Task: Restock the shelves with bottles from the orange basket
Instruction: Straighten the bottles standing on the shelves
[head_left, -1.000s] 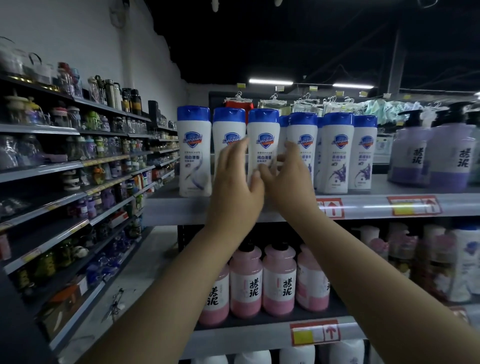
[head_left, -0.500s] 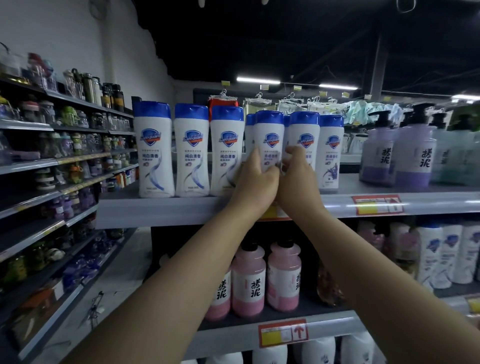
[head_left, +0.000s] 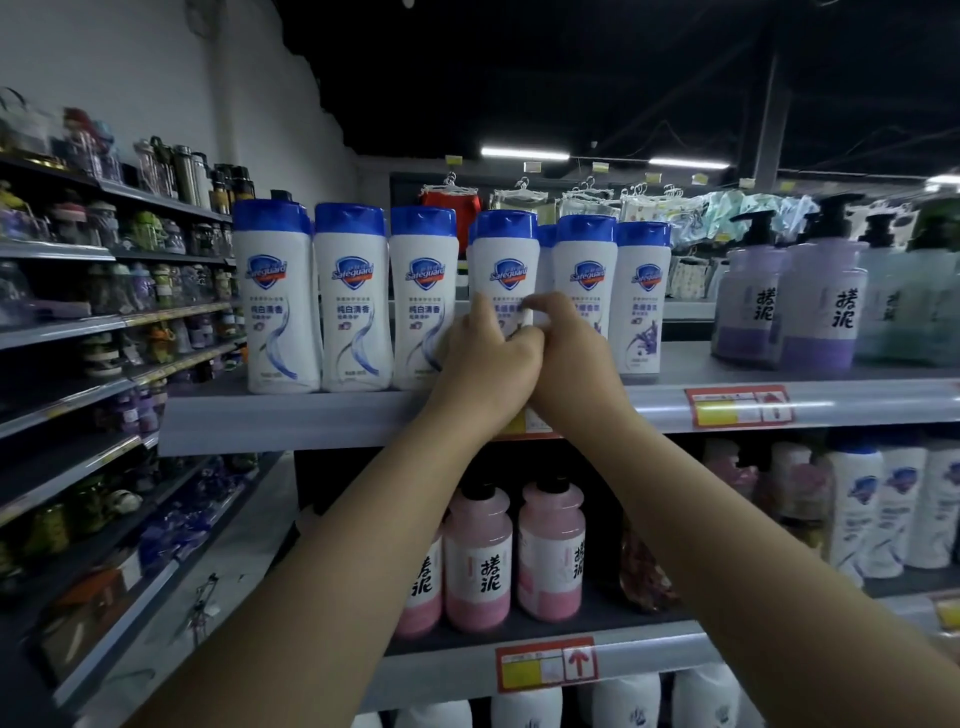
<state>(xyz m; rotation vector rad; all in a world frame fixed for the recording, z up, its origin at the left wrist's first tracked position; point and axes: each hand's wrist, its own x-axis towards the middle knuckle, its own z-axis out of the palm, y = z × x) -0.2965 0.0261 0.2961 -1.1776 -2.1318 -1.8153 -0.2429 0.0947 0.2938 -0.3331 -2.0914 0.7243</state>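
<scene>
Safeguard bottle (head_left: 506, 260), upright on the shelf (head_left: 311, 415) straight ahead, gripped round its lower half by left hand (head_left: 488, 364) and right hand (head_left: 569, 358), both equally near.

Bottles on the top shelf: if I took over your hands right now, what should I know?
Left hand: grips a blue-capped bottle low down.
Right hand: fingers curled on the same bottle's front.
The bottle stands on the top shelf, fourth from the left in front.
Done: it looks placed.
Left: let go and fetch more. The basket is out of view.
</scene>
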